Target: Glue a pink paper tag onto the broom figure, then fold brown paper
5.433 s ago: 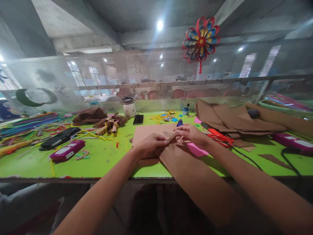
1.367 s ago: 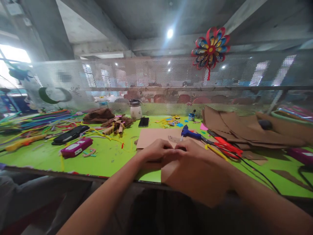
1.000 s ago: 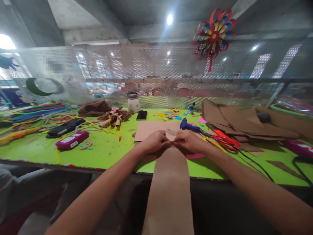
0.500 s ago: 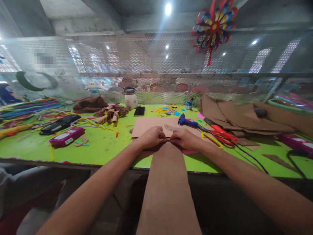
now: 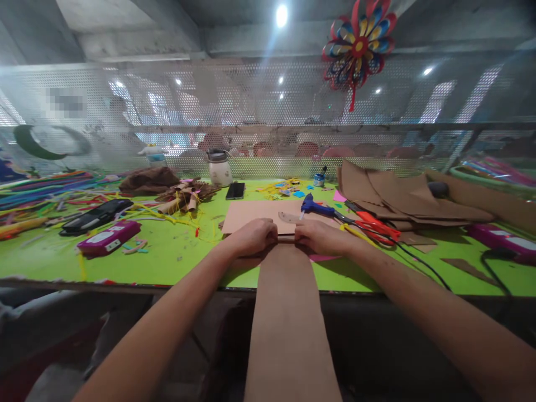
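Observation:
A long strip of brown paper hangs from the table's front edge toward me, its far end narrowly folded or rolled. My left hand is closed on the left side of that end, fingertips pinching it. On the right side, my right hand grips the same end, fingers curled. Under and beyond the hands lies a flat sheet of light brown card. A blue glue gun rests at the card's right, close to red-handled scissors and a yellow-handled tool.
Brown paper sheets are piled at the right beside a purple power strip. On the left are another purple power strip, a black case and colourful pipe cleaners. Farther back stand a phone and a white jar.
My hands have moved slightly apart, showing more of the folded end between them. The view has shifted a little to the right.

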`<state>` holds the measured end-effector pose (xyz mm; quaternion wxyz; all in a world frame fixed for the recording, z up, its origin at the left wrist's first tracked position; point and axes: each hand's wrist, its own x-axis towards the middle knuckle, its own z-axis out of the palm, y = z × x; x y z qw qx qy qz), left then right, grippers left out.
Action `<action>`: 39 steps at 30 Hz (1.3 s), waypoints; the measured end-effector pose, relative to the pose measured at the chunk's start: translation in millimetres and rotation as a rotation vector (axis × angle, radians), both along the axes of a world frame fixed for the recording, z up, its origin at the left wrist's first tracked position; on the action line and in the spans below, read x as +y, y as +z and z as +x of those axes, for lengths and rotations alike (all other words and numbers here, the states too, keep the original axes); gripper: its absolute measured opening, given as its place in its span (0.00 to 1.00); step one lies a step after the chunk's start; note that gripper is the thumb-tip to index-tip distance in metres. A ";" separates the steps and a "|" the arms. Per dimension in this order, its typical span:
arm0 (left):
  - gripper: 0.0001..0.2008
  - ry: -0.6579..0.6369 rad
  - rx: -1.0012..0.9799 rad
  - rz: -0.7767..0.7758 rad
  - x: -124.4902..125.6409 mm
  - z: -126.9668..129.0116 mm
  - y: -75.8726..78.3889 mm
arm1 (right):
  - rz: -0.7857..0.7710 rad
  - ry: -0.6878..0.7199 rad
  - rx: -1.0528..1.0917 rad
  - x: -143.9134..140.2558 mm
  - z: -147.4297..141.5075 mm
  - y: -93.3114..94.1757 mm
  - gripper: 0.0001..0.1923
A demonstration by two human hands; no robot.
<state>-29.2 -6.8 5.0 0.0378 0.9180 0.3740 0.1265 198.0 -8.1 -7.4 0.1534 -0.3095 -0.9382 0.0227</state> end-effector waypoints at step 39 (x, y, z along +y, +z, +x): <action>0.10 -0.101 -0.497 -0.783 -13.2 -6.0 19.3 | 0.520 -0.056 0.232 -26.1 -17.6 7.1 0.15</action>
